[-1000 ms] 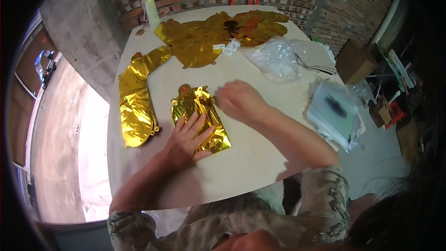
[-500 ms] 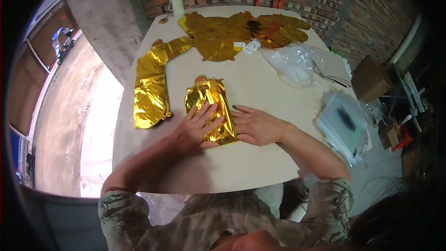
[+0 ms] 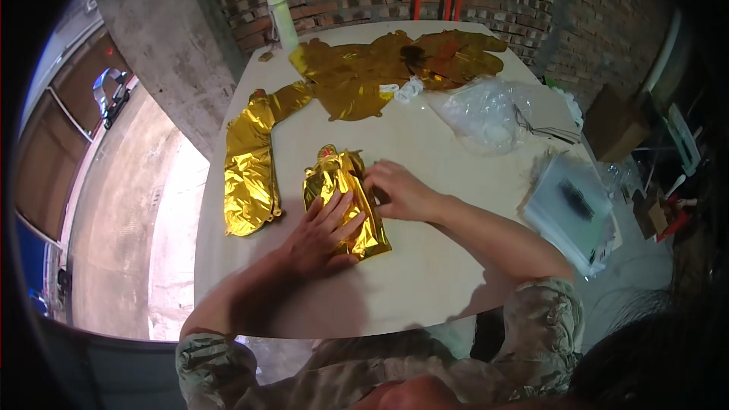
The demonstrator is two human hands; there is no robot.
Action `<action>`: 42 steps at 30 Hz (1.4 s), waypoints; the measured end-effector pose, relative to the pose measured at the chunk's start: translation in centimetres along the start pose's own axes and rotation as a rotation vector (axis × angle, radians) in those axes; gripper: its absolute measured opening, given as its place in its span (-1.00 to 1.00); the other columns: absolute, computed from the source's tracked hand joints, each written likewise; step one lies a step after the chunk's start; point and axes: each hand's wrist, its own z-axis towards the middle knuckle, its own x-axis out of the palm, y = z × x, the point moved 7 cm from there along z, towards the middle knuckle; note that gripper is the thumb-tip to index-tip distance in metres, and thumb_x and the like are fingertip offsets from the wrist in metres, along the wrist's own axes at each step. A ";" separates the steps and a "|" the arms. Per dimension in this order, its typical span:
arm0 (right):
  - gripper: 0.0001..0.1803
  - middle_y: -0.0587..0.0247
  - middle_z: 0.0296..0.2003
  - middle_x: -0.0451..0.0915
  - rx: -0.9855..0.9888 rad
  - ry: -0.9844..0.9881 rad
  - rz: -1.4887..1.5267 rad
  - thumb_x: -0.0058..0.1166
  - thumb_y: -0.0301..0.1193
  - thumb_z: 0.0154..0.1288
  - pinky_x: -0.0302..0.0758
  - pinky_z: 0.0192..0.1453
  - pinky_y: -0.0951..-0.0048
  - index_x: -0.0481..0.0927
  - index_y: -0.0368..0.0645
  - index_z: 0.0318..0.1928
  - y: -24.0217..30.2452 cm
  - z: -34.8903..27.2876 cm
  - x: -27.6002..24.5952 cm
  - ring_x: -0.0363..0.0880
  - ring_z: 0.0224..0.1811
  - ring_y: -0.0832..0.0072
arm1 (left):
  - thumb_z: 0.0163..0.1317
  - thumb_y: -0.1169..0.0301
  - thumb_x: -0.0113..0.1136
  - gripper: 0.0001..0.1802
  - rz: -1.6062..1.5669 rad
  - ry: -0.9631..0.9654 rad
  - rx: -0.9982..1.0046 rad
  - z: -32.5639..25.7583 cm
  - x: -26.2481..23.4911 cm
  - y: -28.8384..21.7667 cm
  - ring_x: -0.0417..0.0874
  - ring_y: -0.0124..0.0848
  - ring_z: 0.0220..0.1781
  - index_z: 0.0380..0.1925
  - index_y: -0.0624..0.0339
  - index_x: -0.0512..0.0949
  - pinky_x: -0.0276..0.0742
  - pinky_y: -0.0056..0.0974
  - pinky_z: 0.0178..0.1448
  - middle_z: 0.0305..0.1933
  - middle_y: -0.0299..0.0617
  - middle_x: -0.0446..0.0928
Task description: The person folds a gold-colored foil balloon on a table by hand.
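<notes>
A folded gold foil balloon, flat and creased, lies near the middle of the table. My left hand rests on it, fingers stretched out and pressing its left and middle part. At the balloon's upper right edge, my right hand has its fingers curled in and closed on the foil; the fingertips are partly hidden. Another gold foil balloon, long and bent, lies to the left. Several more flat gold foil balloons are spread across the far side, with a white tied bundle beside them.
A pale green bottle stands at the far left corner. On the right are a clear plastic bag, thin dark strands and a stack of clear plastic sleeves. Cardboard boxes stand beyond the table's right edge.
My right hand has gone from lying flat beside the balloon to curled fingers at its upper right edge. The left hand stays on the foil. The whole view has shifted slightly.
</notes>
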 end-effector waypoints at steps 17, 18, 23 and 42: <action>-0.58 0.01 0.02 0.55 0.228 -0.145 -0.503 0.29 -0.29 0.12 0.39 0.23 0.01 0.55 -0.18 -0.03 -6.6 4.1 -2.4 0.48 0.12 0.04 | 0.30 -0.12 0.14 -0.22 0.018 -0.006 0.060 0.7 0.2 -0.6 0.09 0.24 0.58 0.42 0.04 0.34 -0.07 0.33 0.55 0.53 0.28 0.14; -0.70 0.05 -0.08 0.59 0.217 -0.196 -0.487 0.23 -0.33 0.16 0.41 0.15 0.02 0.58 -0.18 -0.12 -5.6 3.8 -3.0 0.50 0.04 0.04 | 0.29 -0.11 0.16 -0.22 0.010 -0.039 0.069 0.4 0.1 -0.5 0.10 0.24 0.57 0.42 0.04 0.34 -0.06 0.33 0.54 0.53 0.29 0.15; -0.74 0.05 -0.12 0.66 0.305 0.177 -0.334 0.08 -0.33 0.31 0.45 0.21 0.01 0.66 -0.20 -0.10 2.8 -0.9 -2.3 0.55 0.08 0.02 | 0.31 -0.08 0.15 -0.21 -0.014 -0.050 0.024 -0.4 -0.4 0.0 0.10 0.25 0.57 0.43 0.10 0.32 -0.02 0.30 0.54 0.53 0.32 0.13; -0.47 -0.07 0.32 0.38 -0.077 0.416 -0.247 -0.03 -0.11 0.48 -0.14 0.65 -0.12 0.46 -0.19 0.29 6.5 -4.9 1.2 0.08 0.54 -0.04 | 0.27 0.12 0.25 -0.21 -0.103 -0.158 0.017 -0.1 0.1 1.5 0.14 0.18 0.58 0.45 0.13 0.28 -0.01 0.26 0.57 0.56 0.23 0.11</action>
